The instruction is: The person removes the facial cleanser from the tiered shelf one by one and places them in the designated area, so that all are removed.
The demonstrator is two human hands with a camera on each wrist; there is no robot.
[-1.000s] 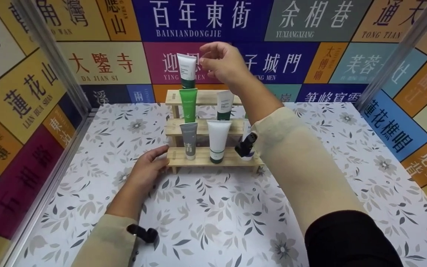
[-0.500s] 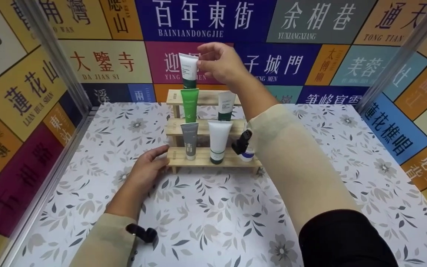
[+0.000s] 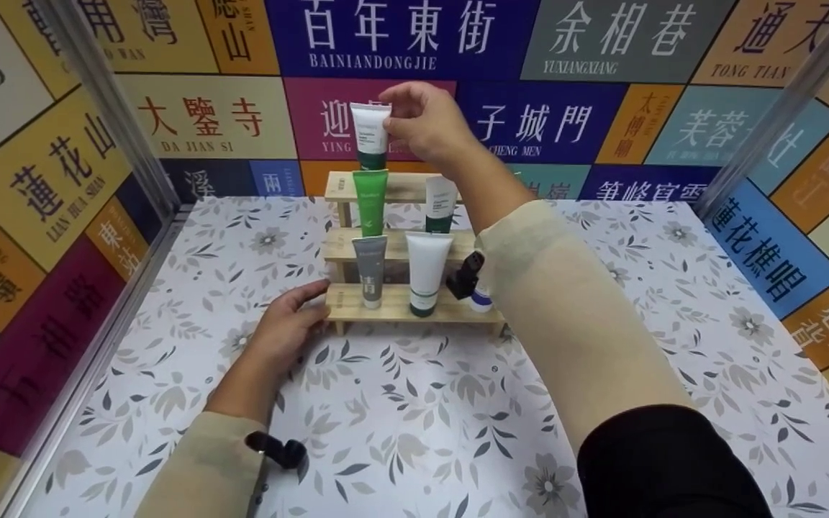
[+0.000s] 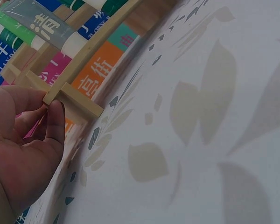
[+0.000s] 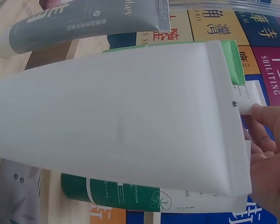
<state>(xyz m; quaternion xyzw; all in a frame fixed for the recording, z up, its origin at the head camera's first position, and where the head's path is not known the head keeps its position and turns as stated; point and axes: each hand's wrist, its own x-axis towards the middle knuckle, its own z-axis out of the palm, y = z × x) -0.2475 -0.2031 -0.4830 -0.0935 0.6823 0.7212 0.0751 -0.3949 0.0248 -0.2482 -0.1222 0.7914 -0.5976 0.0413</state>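
Observation:
A white tube with a dark green lower end (image 3: 370,133) stands on the top step of a three-tier wooden display stand (image 3: 450,312). My right hand (image 3: 432,126) pinches its right edge, thumb in front and fingers behind. In the right wrist view a large white tube (image 5: 121,116) hides much of that grip. Down at the stand's lower left corner, my left hand (image 3: 287,327) holds the end of the bottom shelf; the left wrist view shows thumb and fingertips (image 4: 56,112) on the wood. Below the top tube are a green tube (image 3: 369,203) and a grey tube (image 3: 370,272).
On the middle step stands another white-and-green tube (image 3: 441,203). A container with a blue band (image 3: 481,298) is partly hidden by the right wrist camera (image 3: 466,275). Sign-printed panels (image 3: 216,116) enclose the flower-patterned table (image 3: 400,424) behind and at both sides.
My right hand has moved slightly left onto the top tube's edge, and the tube has turned to face more forward and straighter. The left hand has stayed at the stand's corner.

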